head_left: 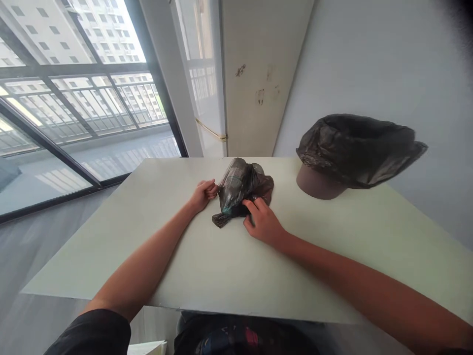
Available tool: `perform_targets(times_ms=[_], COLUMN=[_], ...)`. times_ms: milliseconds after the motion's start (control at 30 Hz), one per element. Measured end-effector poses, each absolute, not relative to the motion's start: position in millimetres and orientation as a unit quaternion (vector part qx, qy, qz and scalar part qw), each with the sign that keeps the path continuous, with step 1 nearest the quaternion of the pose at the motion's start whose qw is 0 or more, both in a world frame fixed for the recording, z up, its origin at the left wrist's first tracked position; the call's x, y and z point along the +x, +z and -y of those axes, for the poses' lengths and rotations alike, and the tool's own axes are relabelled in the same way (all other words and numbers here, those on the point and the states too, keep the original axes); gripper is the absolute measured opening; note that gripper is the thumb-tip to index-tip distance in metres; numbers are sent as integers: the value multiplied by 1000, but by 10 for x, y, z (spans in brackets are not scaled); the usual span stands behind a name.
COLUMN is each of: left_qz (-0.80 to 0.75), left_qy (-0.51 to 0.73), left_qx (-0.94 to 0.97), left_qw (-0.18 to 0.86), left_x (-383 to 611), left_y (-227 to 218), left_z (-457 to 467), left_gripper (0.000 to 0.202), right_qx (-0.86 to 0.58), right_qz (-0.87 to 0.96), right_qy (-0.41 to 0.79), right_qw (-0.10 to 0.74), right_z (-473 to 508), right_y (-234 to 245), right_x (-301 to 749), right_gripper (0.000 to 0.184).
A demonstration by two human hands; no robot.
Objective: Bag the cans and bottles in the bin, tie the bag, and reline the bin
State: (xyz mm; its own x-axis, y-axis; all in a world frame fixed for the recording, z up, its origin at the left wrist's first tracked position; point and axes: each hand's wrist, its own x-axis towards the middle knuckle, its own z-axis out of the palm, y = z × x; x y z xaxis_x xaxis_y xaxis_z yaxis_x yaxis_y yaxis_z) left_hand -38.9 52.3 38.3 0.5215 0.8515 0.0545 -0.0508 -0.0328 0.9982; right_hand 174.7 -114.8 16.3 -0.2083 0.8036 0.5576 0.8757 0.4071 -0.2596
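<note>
A dark, see-through plastic bag (242, 185) with a plastic bottle inside lies near the middle of the pale table (207, 261). My left hand (203, 194) is closed, its fingers pinching the bag's left edge. My right hand (263, 220) rests on the table at the bag's near right side, fingers curled onto the dark plastic. Both forearms stretch across the table from the near edge.
A brown bin (318, 183) lined with a dark plastic bag (356, 148) stands at the table's far right, near the wall. A white fridge (254, 74) stands behind the table. A large window (77, 98) runs along the left.
</note>
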Motion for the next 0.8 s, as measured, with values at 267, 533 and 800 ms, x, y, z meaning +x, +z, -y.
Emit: perform_targets(times_ms=[267, 533, 800], left_qz=[-334, -325, -323], left_qy=[312, 259, 241], left_qx=[642, 721, 743], left_qw=[615, 555, 534], left_x=[-307, -289, -266], left_y=[229, 303, 319], left_z=[-469, -447, -436], left_gripper=[72, 68, 65], right_qx=[-455, -314, -245], right_qz=[822, 912, 939], right_qy=[-30, 6, 40], right_qw=[341, 263, 237], right_z=[1190, 1285, 1333], right_y=[202, 191, 226], right_x=[1771, 1785, 1774], right_gripper=[48, 23, 26])
